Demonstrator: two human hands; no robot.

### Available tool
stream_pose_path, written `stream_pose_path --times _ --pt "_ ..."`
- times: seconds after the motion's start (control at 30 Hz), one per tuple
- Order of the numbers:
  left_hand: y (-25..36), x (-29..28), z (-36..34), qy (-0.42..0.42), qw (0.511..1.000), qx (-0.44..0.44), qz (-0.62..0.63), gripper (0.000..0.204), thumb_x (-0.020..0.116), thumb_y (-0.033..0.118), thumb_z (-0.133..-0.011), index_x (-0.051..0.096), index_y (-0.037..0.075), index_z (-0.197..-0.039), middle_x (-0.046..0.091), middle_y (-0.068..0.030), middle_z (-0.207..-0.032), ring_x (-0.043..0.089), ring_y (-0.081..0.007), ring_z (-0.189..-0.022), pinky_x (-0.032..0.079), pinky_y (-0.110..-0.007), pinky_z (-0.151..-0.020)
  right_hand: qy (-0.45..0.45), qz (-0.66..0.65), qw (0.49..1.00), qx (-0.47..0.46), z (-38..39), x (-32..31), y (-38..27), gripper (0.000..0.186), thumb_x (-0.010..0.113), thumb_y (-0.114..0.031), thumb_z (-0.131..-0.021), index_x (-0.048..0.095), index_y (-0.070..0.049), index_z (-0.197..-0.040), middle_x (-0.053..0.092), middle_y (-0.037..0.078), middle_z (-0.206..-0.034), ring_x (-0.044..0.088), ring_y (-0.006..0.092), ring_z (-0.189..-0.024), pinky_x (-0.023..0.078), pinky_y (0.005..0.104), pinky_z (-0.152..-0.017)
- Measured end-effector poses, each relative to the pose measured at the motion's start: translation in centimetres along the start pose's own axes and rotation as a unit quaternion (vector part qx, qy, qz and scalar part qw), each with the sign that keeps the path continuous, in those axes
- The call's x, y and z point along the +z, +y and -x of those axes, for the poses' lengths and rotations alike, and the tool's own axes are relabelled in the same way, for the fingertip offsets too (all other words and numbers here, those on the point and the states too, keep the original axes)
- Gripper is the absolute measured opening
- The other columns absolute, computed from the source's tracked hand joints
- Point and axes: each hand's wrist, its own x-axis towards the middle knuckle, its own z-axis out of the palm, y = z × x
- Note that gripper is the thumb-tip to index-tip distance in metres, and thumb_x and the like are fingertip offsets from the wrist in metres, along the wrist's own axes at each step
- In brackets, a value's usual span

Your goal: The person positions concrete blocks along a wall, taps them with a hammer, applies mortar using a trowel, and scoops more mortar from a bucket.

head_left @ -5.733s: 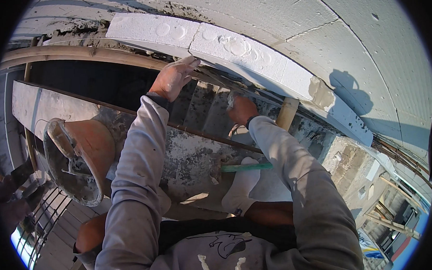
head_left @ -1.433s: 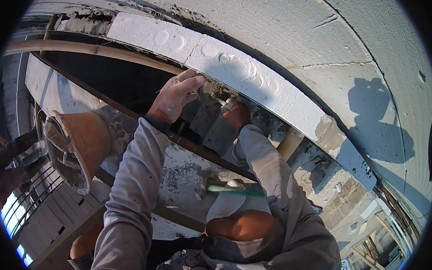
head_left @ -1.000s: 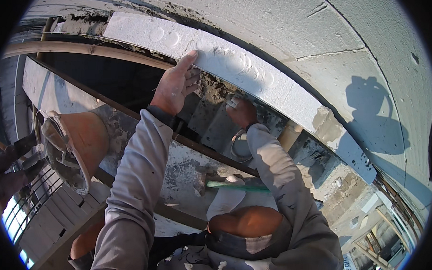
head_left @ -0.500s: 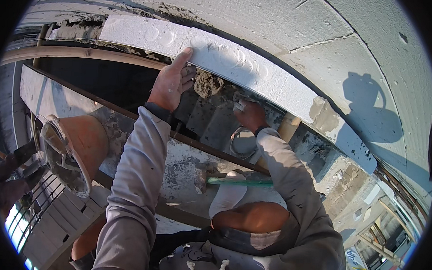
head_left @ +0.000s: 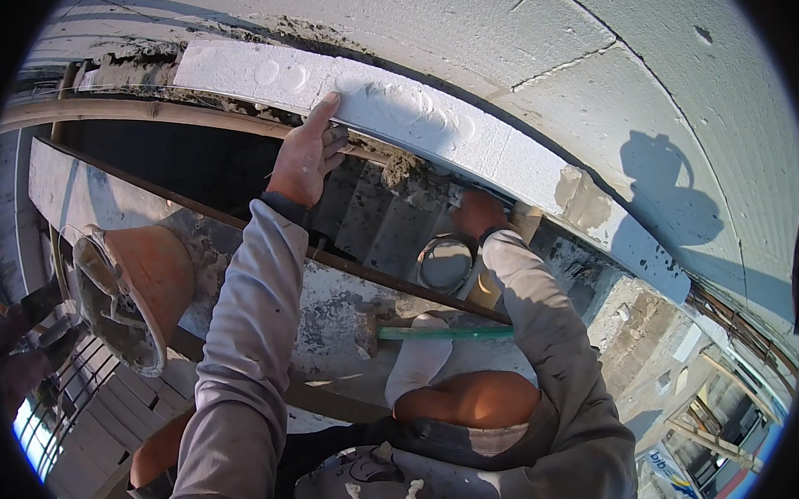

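A long white lightweight block (head_left: 502, 156) runs diagonally along the wall, with round marks and a grey mortar patch on its face. My left hand (head_left: 305, 161) grips its lower edge, thumb on the face and fingers curled below. Under the block, my right hand (head_left: 479, 215) is closed; whatever it holds is hidden by the fingers and shadow. A rough lump of mortar (head_left: 405, 173) hangs below the block's edge, between my hands. Beneath my right hand stands a small round container (head_left: 445, 263) with grey contents.
A tilted orange bucket (head_left: 154, 265) with mortar sits at left. A green-handled hammer (head_left: 440, 332) lies near my knee. A bamboo pole (head_left: 156, 111) and a dark-edged board (head_left: 108, 179) cross at left. The pale wall (head_left: 567, 78) rises beyond the block.
My right hand has moved right along the underside of the block, and the mortar lump appears farther right too. My left hand keeps its hold. The view has shifted slightly.
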Motion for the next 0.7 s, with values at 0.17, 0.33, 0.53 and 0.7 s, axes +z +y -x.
stream_pose_path --times 0.17,0.33,0.53,0.7 --pt "0.3 -0.7 0.0 0.006 1.0 -0.011 -0.017 0.091 0.056 0.064 -0.084 0.031 0.002 -0.145 0.039 -0.0236 -0.141 0.037 -0.0352 -0.132 0.022 -0.047 -0.111 -0.003 0.023 0.999 0.022 0.9 -2.3 -0.7 0.037 0.065 -0.035 -0.073 0.069 -0.004 -0.093 0.067 0.022 -0.095 0.064 0.0373 -0.093 0.051 0.0461 -0.084" --pt "0.0 -0.6 -0.3 0.01 1.0 -0.015 -0.024 0.09 0.057 0.065 -0.083 0.033 0.003 -0.144 0.041 -0.0225 -0.14 0.038 -0.0346 -0.131 0.022 -0.047 -0.111 0.001 0.043 0.999 -0.005 2.0 -4.6 -0.7 0.041 0.067 -0.036 -0.072 0.069 -0.003 -0.096 0.067 0.023 -0.096 0.064 0.0377 -0.093 0.051 0.0459 -0.085" --pt "-0.5 -1.1 -0.8 0.019 0.999 -0.001 -0.033 0.091 0.058 0.065 -0.082 0.034 0.002 -0.144 0.042 -0.0223 -0.139 0.038 -0.0353 -0.131 0.022 -0.047 -0.111 -0.02 0.047 0.998 0.032 2.7 -5.2 -1.6 0.037 0.066 -0.033 -0.074 0.068 -0.005 -0.098 0.067 0.021 -0.098 0.065 0.035 -0.095 0.052 0.0439 -0.085" --pt "-0.7 -1.0 -0.9 0.011 1.0 0.005 -0.018 0.092 0.059 0.064 -0.083 0.031 0.002 -0.145 0.04 -0.0241 -0.14 0.038 -0.0367 -0.131 0.021 -0.046 -0.112 0.055 0.049 0.997 -0.004 4.3 -5.0 -0.9 0.038 0.067 -0.035 -0.074 0.067 -0.006 -0.099 0.068 0.018 -0.089 0.065 0.0356 -0.087 0.053 0.0444 -0.078"
